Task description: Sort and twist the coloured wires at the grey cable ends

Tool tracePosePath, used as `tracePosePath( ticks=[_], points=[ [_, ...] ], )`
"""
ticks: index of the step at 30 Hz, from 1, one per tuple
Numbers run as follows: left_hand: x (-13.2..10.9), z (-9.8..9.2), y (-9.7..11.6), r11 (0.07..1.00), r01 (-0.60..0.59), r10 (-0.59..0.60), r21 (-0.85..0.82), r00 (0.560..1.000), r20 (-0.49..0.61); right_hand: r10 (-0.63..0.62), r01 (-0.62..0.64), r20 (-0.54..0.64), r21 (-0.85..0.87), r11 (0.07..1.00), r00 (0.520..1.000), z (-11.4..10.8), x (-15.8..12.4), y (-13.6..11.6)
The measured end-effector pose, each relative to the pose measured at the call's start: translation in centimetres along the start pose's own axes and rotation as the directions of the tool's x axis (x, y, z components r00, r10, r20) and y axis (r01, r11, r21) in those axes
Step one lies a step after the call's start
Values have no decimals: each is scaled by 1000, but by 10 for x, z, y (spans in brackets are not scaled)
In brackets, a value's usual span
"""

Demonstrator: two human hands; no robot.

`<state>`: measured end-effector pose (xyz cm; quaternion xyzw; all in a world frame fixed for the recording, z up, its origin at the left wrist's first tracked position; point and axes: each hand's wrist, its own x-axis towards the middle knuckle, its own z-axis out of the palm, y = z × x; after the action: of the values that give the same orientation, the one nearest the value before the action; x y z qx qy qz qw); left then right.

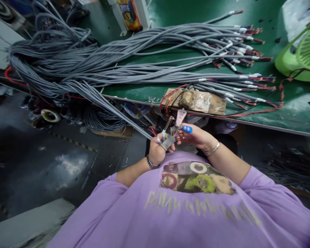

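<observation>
My left hand (157, 151) is closed around the ends of grey cables (134, 124) that run down from the bench edge. A grey connector (167, 142) sits in the same grip, with fanned coloured wires (154, 131) beside it. My right hand (193, 136) is pinched at the thin wires rising from the connector. A blue cover (187, 129) is on one of its fingers. What exactly the right fingertips hold is too small to make out. Just above them is a pale pink, cone-like piece (181, 117), close to the wooden block's edge.
A large bundle of grey cables (93, 58) lies across the green bench (167, 10), stripped ends to the right. A wooden block (206, 102) sits at the front edge. A green fan (297, 57) stands at right; coiled cable (103, 120) lies below the bench.
</observation>
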<state>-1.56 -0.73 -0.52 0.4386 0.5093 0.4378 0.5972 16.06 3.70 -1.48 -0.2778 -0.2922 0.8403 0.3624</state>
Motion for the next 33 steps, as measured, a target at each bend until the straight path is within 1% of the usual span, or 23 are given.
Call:
tracePosePath(
  ticks=[3, 6, 8, 10, 12, 14, 15, 17, 20, 22, 23, 26, 29, 31, 33],
  points=[
    [1, -1, 0, 999, -15, 13, 38, 999, 47, -35, 27, -100, -76, 997, 994, 4, -1, -1],
    [2, -1, 2, 997, -21, 14, 79, 996, 85, -36, 23, -163, -83, 996, 986, 6, 1, 0],
    [3, -1, 4, 995, -5, -5, 100, 995, 103, -41, 30, -179, -66, 997, 983, 8, 3, 2],
    [6, -2, 7, 991, 32, -52, 129, 987, 153, -57, 46, -176, -69, 997, 983, 10, 5, 5],
    [8, -2, 10, 983, 80, -115, 165, 969, 217, -78, 59, -172, -112, 992, 982, 14, 6, 8],
    [9, -3, 12, 975, 122, -168, 187, 952, 256, -90, 64, -166, -155, 986, 982, 16, 6, 10],
    [10, -3, 12, 974, 136, -180, 182, 950, 256, -97, 71, -164, -161, 984, 982, 16, 6, 10],
    [10, -4, 10, 979, 148, -177, 139, 959, 222, -106, 85, -163, -135, 987, 981, 14, 5, 9],
    [11, -4, 3, 989, 142, -146, 44, 983, 112, -51, 37, -163, -87, 996, 985, 8, 1, 7],
    [11, -3, -1, 992, 129, -129, 12, 990, 51, -14, -4, -179, -98, 995, 984, 5, -1, 7],
    [12, -3, -3, 993, 119, -119, 7, 992, 36, -17, -5, -188, -117, 993, 982, 4, -2, 8],
    [12, -3, -4, 996, 91, -92, 19, 994, 55, -117, 84, -193, -173, 981, 974, 9, -5, 14],
    [12, -5, -2, 994, 90, -98, 58, 983, 158, -222, 191, -171, -183, 965, 960, 20, -6, 18],
    [11, -6, 1, 992, 97, -113, 82, 967, 228, -257, 223, -164, -203, 953, 952, 26, -7, 18],
    [9, -6, 1, 992, 95, -112, 79, 964, 240, -279, 235, -171, -240, 942, 945, 30, -7, 17]
  ],
)
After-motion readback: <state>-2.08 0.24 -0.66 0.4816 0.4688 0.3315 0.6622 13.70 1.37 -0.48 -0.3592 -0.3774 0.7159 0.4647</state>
